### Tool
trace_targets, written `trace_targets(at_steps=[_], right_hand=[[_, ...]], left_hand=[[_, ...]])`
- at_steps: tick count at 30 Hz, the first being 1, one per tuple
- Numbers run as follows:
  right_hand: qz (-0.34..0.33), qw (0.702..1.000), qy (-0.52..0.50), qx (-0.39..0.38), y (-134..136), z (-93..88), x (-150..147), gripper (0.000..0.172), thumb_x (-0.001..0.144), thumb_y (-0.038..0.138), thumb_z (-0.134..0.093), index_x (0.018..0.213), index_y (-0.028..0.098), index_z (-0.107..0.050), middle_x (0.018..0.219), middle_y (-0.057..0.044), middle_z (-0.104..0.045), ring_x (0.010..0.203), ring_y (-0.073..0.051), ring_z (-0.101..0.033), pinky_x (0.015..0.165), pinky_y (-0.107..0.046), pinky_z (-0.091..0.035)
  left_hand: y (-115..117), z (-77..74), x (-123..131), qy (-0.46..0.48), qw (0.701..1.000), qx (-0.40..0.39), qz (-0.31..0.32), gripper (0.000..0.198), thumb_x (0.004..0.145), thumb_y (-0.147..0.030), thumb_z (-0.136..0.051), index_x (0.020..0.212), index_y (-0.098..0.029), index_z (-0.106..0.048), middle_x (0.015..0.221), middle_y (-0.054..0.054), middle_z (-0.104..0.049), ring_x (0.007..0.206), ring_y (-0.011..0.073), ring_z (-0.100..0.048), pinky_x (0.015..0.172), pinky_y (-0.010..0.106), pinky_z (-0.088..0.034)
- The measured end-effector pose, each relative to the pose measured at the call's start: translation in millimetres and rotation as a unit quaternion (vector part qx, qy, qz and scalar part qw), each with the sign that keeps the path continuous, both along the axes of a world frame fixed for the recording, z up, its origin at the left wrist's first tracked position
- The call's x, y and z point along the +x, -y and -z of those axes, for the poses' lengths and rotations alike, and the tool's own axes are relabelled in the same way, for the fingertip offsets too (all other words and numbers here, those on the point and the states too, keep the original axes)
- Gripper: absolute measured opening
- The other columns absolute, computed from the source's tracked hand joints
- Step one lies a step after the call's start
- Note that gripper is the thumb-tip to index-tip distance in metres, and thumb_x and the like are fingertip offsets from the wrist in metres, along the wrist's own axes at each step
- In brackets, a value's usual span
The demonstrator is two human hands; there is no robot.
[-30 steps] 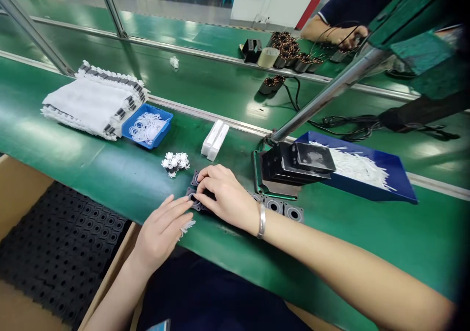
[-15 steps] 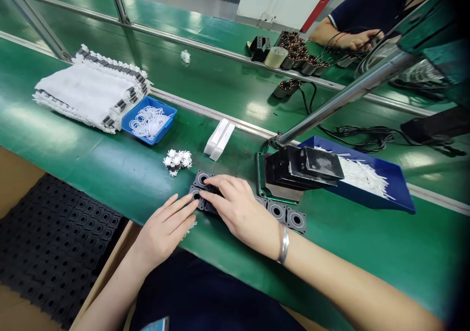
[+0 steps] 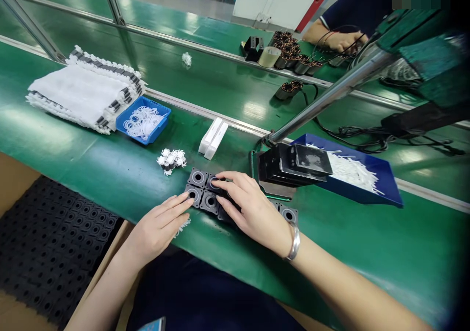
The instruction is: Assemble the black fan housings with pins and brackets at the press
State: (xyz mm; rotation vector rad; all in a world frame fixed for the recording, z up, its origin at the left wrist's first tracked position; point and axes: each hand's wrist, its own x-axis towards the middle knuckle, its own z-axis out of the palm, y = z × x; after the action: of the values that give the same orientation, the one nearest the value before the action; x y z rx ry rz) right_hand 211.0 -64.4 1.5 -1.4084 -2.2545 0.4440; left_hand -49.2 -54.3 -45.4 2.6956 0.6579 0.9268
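Square black plates [image 3: 211,202], each with a round hole and a pale ring, lie side by side in two rows on the green bench. Fingers outstretched, my left hand [image 3: 152,233] touches the left end of the near row with its fingertips. My right hand [image 3: 253,201], wearing a silver bracelet, is spread over the middle of the rows. Its thumb and forefinger rest apart on the plates, and the palm hides several of them. Beyond the rows sits a small cluster of white-topped parts [image 3: 171,161]. Small white pieces [image 3: 182,227] lie beside my left fingers.
A blue tray of white rings [image 3: 144,120] stands beside a white-covered stack [image 3: 79,93]. Two white blocks [image 3: 213,139] lie farther right. A press stand with black blocks [image 3: 293,165] adjoins a blue bin of white strips [image 3: 396,184]. Opposite, a person's hand [image 3: 343,42] works near copper-wound parts [image 3: 286,47].
My right hand has slid right along the plates, uncovering more of them at the left end. My left hand stays at the end of the near row. The view has shifted slightly.
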Motion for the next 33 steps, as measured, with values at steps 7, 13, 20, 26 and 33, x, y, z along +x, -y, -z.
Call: trace_targets(at_steps=[7,13,20,26,33], right_hand=[[0.014,0.999,-0.032,0.009,8.7,-6.8,5.0,0.028,0.098,0.022,-0.051,0.125,0.019,-0.055,0.128,-0.014,-0.057,0.121,-0.025,-0.052,0.102,-0.048,-0.045],[-0.049,0.985,-0.158,-0.05,16.5,-16.6,-6.9,0.023,0.091,0.03,-0.066,0.112,0.022,-0.061,0.124,-0.01,-0.059,0.119,-0.022,-0.055,0.101,-0.042,-0.047],[-0.009,0.965,-0.241,-0.105,12.7,-15.8,-6.6,0.006,0.091,0.024,-0.065,0.086,0.021,-0.065,0.114,-0.006,-0.061,0.11,-0.018,-0.06,0.097,-0.036,-0.047],[0.074,0.975,-0.176,-0.113,6.0,-8.8,5.1,0.011,0.091,0.023,-0.064,0.081,0.02,-0.066,0.115,-0.008,-0.061,0.111,-0.023,-0.057,0.099,-0.045,-0.042],[0.074,0.995,-0.061,-0.032,-0.8,4.2,-1.0,0.01,0.09,0.023,-0.063,0.081,0.019,-0.065,0.117,-0.01,-0.061,0.119,-0.028,-0.05,0.099,-0.051,-0.039]], left_hand=[[3.4,-15.3,3.9,0.023,0.999,-0.008,-0.027,0.033,0.09,0.001,-0.05,0.116,-0.015,-0.063,0.128,0.015,-0.066,0.129,0.0267,-0.057,0.104,0.048,-0.053],[11.9,-35.4,23.0,0.098,0.981,-0.12,-0.115,0.028,0.091,-0.006,-0.054,0.111,-0.019,-0.067,0.101,0.006,-0.075,0.096,0.0165,-0.071,0.087,0.027,-0.06],[12.1,-33.6,35.3,0.124,0.968,-0.181,-0.123,0.023,0.09,-0.012,-0.059,0.107,-0.021,-0.072,0.093,0.003,-0.077,0.084,0.0155,-0.073,0.077,0.024,-0.06],[10.2,-31.5,32.4,0.107,0.974,-0.153,-0.128,0.027,0.092,-0.009,-0.055,0.112,-0.02,-0.069,0.098,0.006,-0.077,0.092,0.0164,-0.072,0.083,0.027,-0.06],[8.7,-12.3,38.9,-0.004,0.999,0.045,0.018,0.024,0.092,-0.004,-0.053,0.11,-0.009,-0.066,0.122,0.017,-0.07,0.127,0.026,-0.059,0.112,0.05,-0.044]])
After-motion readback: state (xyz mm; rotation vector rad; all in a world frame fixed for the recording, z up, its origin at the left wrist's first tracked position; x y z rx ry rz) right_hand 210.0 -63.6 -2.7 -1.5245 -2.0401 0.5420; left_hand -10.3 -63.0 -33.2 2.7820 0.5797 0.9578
